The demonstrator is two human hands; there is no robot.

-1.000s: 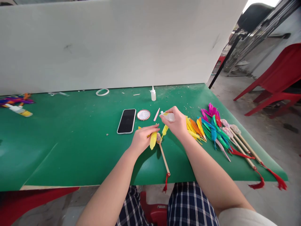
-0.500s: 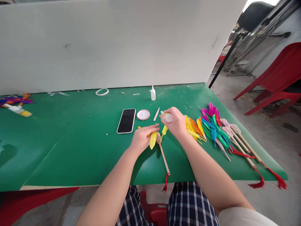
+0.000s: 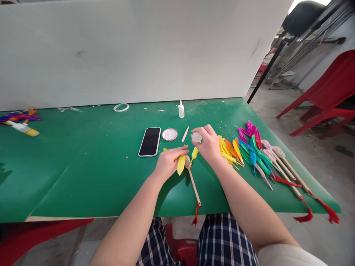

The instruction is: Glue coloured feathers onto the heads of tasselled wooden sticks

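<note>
My left hand point(image 3: 169, 161) is closed on a yellow feather point(image 3: 181, 164) beside the rounded, pinkish head point(image 3: 188, 161) of a wooden stick point(image 3: 194, 189) with a red tassel point(image 3: 195, 216). Whether those fingers also grip the stick's head is hidden. Another yellow feather point(image 3: 194, 152) slants up from the right side of that head. Above it, my right hand point(image 3: 208, 143) is closed around a small whitish glue bottle point(image 3: 196, 137), whose round base faces me. The bottle's nozzle is hidden.
Yellow and orange feathers point(image 3: 229, 149), blue-green feathers point(image 3: 252, 153) and tasselled sticks point(image 3: 294, 170) lie at right. Ahead are a phone point(image 3: 149, 142), a round lid point(image 3: 169, 135), pink tweezers point(image 3: 185, 134) and a standing white bottle point(image 3: 181, 110). A partition point(image 3: 124, 51) stands behind.
My right hand has turned the bottle, so its base faces me more squarely and its nozzle end no longer shows. My left hand, the feathers and the stick stay nearly where they were.
</note>
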